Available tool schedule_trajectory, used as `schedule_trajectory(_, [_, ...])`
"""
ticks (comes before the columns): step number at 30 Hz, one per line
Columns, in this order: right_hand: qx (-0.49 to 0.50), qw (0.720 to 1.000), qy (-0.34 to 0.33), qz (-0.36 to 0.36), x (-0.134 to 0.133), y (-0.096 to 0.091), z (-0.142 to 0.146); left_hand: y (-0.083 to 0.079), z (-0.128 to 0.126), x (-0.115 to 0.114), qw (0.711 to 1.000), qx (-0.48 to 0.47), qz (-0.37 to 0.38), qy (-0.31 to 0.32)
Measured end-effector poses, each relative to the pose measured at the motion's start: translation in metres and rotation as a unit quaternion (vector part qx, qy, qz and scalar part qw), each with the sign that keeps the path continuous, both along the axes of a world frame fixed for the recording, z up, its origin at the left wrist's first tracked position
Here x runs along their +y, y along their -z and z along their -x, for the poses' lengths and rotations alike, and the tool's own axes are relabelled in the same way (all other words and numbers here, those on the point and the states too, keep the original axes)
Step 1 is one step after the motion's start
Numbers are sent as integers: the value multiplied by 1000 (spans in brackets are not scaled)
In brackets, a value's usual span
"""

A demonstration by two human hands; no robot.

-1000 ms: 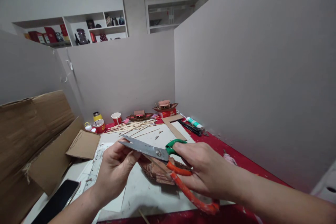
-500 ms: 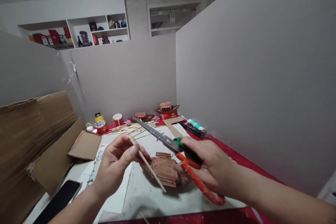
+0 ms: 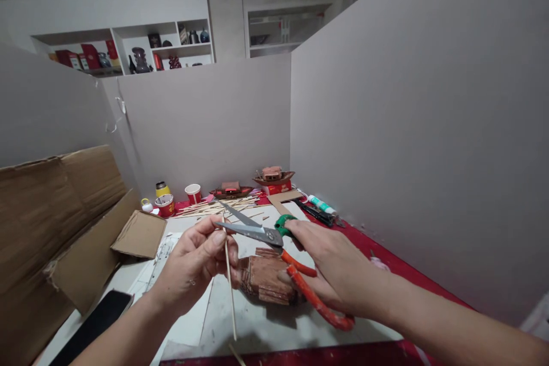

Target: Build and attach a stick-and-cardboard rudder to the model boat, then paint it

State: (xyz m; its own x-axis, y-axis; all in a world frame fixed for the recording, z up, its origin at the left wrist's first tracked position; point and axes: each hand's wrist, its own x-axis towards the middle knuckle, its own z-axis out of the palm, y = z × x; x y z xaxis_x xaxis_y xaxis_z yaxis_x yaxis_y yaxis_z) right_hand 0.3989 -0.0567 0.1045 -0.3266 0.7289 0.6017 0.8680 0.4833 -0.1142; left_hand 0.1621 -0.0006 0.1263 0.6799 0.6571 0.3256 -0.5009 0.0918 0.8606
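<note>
My left hand [image 3: 199, 254] pinches a thin wooden stick [image 3: 230, 297] between thumb and fingers; the stick points down toward the table's front. In my right hand [image 3: 330, 263] is a pair of scissors [image 3: 268, 235] with one green and one orange handle. Their blades are spread, reaching across the upper end of the stick near my left fingertips. Below and between my hands is a brown wooden model boat [image 3: 268, 275] with a plank roof, partly hidden by my left fingers and the scissors.
Two more model boats [image 3: 231, 189] stand at the back, one on a red box [image 3: 277, 187]. Loose sticks [image 3: 214, 206] lie before them. Paper cups [image 3: 193, 193], cardboard [image 3: 139, 234] and a dark phone [image 3: 92, 329] are leftward. A glue tube [image 3: 321, 205] lies right, beside the grey partition [image 3: 407, 143].
The scissor blades have opened and swung onto the stick's upper end. My left hand has turned the stick more upright, its lower end moving left and nearer.
</note>
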Motion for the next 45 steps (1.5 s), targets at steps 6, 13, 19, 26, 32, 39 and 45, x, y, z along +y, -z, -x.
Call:
schedule_trajectory(6, [-13, 1000, 10, 13, 3, 4, -1, -1, 0, -2, 999, 24, -38, -14])
schedule_trajectory(13, [-12, 1000, 13, 12, 0, 6, -3, -2, 1, 0, 977, 96, -117, -151])
schedule_trajectory(19, [-27, 999, 27, 10, -1, 8, -10, -9, 6, 3, 942, 181, -202, -200])
schedule_trajectory(26, [-39, 999, 17, 26, -6, 13, -19, -18, 20, 11, 940, 239, -200, -142])
schedule_trajectory(32, [58, 996, 37, 53, -8, 10, -19, -26, 31, 32, 995, 92, -18, -32])
schedule_trajectory(39, [145, 982, 61, 102, -6, 7, -9, -23, 23, 34, 992, -40, 56, -102])
schedule_trajectory(45, [141, 981, 48, 127, -7, 14, 2, -13, 7, 24, 980, -50, 56, -185])
